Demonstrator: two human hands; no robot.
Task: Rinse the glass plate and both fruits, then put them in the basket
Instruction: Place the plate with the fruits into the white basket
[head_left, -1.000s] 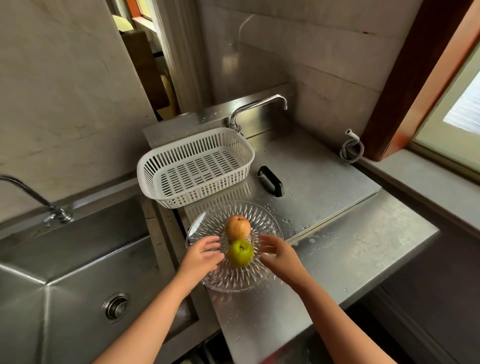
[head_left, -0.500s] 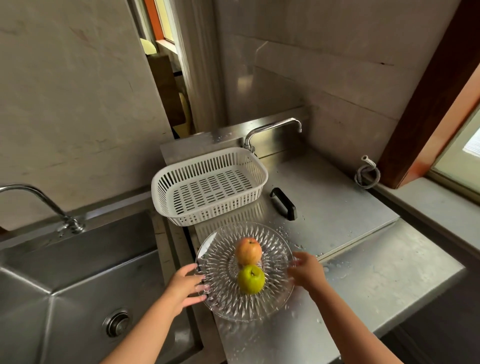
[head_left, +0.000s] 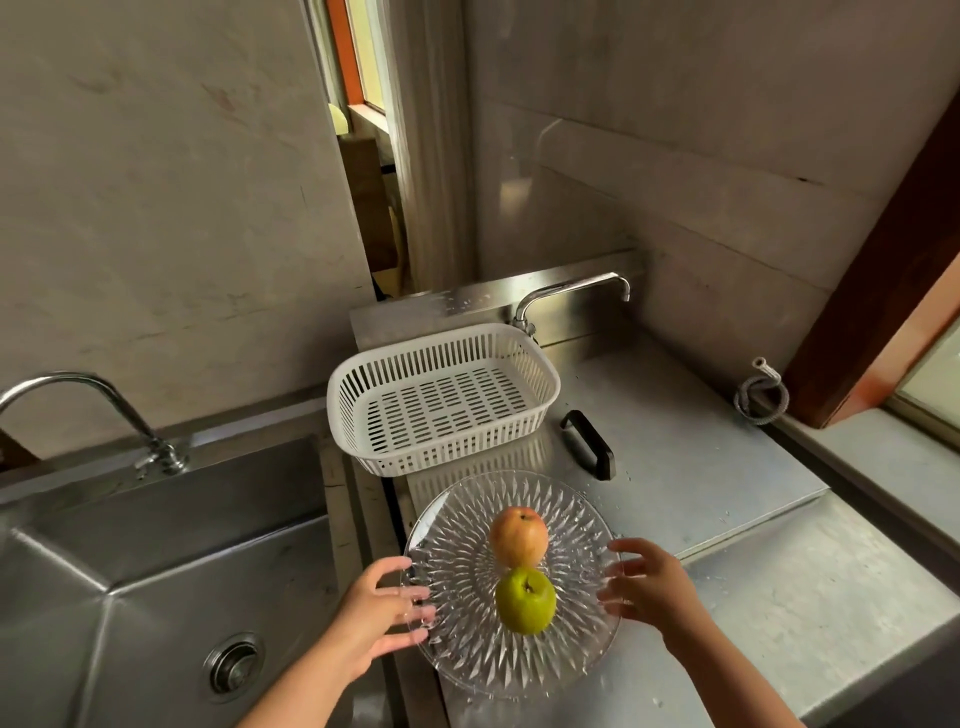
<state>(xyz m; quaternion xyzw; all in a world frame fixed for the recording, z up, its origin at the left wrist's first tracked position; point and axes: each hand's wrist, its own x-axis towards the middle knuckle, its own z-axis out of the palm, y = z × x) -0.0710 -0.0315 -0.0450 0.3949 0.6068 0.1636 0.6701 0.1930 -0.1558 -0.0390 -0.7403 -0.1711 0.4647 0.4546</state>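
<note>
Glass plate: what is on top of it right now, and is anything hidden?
On the plate sit two fruits, touching: a reddish one farther from the person and a green one nearer. Nothing else lies on it. The fruits hide the glass beneath them.

I count two fruits (head_left: 521, 569), one glass plate (head_left: 457, 561), one basket (head_left: 548, 387), two taps (head_left: 571, 292), one sink (head_left: 156, 545).

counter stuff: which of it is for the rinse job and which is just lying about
For the job:
glass plate
red fruit
green fruit
white basket
sink
sink tap

Lying about:
black handle
coiled hose
second tap
</note>
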